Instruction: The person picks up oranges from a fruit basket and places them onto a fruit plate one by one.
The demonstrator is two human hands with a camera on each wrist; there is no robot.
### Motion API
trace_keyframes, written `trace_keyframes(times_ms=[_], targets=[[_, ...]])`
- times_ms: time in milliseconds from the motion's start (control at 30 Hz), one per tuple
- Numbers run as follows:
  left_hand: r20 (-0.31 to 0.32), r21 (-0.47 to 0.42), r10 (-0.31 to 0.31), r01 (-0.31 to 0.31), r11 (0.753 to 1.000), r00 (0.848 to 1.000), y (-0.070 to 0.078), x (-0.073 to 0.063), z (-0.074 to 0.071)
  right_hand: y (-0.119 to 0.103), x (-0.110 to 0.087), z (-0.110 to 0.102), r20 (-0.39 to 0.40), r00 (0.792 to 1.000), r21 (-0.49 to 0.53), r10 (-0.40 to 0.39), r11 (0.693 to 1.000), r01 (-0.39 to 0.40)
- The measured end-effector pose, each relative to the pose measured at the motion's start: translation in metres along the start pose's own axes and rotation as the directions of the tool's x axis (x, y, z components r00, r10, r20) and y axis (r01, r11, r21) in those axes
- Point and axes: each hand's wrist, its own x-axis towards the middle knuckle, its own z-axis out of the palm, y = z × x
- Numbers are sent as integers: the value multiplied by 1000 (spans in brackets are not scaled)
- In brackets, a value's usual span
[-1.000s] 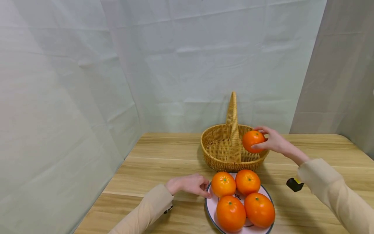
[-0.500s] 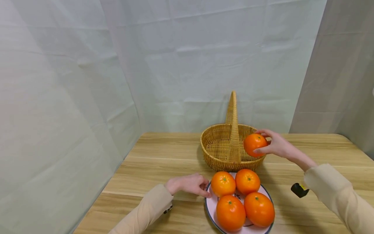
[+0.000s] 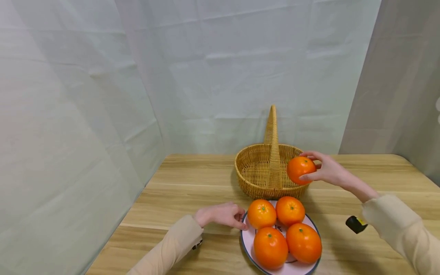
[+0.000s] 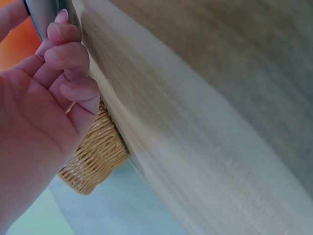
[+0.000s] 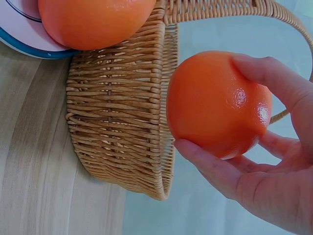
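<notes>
My right hand point(image 3: 326, 168) grips an orange point(image 3: 301, 170) above the right side of the wicker basket point(image 3: 254, 190). In the right wrist view, thumb and fingers spread around the held orange point(image 5: 215, 105), which is at the basket's rim. My left hand point(image 3: 221, 215) pinches the left rim of a pink plate point(image 3: 248, 241) with a dark blue edge. The left wrist view has the plate's edge point(image 4: 43, 15) between thumb and fingers, the other fingers curled. Several oranges point(image 3: 270, 248) lie on the plate.
The basket's tall handle point(image 3: 274, 152) arches over its middle. Both plate and basket stand on a wooden table point(image 3: 192, 179), the plate in front. Pale cloth point(image 3: 220, 76) hangs behind and to the left. A small black device point(image 3: 356, 224) is below the right sleeve.
The right hand with its orange has drawn slightly back toward the right and lower. The left hand stays at the plate rim. The view has shifted a little.
</notes>
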Motion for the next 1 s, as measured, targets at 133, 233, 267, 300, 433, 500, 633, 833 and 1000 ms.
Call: trace_keyframes(times_ms=[133,233,267,300,433,500,633,833,1000], targets=[[5,-2,1,-1,1000,1000,0,0,0,-1,-2,0,3,1000,1,-17,1000,17],[6,-1,6,-6,1000,1000,-1,1,1,-2,-4,0,-3,1000,0,-21,1000,21],[7,-3,7,-7,1000,1000,-1,1,1,-2,-5,-1,-4,1000,1,-21,1000,21],[7,-3,7,-7,1000,1000,-2,1,1,-2,-6,-1,-4,1000,2,-19,1000,19],[7,-2,8,-8,1000,1000,-2,1,1,-5,-10,-2,-1,1000,-4,-20,1000,20],[5,1,6,-6,1000,1000,-2,2,2,-6,-12,-2,0,1000,-7,-20,1000,20],[0,11,1,-1,1000,1000,-2,2,2,-9,-16,-2,8,1000,-2,-21,1000,21],[0,18,0,0,1000,1000,-2,2,2,-12,-19,-1,14,999,-15,-46,999,46],[4,17,-9,9,1000,1000,-2,2,1,-13,-20,1,22,997,-38,-80,996,80]])
